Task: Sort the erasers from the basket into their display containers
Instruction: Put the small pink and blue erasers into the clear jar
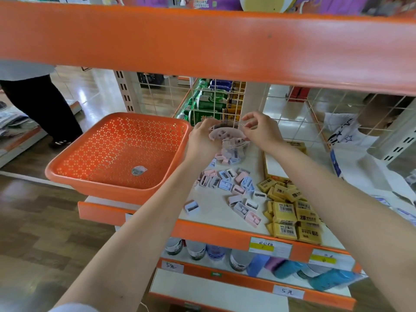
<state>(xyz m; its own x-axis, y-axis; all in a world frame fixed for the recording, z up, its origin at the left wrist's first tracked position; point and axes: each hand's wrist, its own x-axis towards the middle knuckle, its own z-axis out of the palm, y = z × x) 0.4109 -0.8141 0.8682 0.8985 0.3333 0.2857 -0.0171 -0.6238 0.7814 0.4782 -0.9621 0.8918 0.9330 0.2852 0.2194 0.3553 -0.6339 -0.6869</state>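
An orange perforated basket sits on the shelf's left end, holding only a sticker. To its right stands a clear jar, partly filled with pastel erasers. My left hand grips a few pink erasers over the jar's mouth. At the jar's far right rim, my right hand pinches the clear edge. Several loose pink, blue and white erasers lie on the shelf in front of the jar. Yellow 2B erasers are piled to the right, below a yellow display box.
A thick orange shelf beam crosses just above the hands. White wire mesh backs the shelf, with green packs behind it. Bottles stand on the lower shelf. A person stands on the aisle floor at left.
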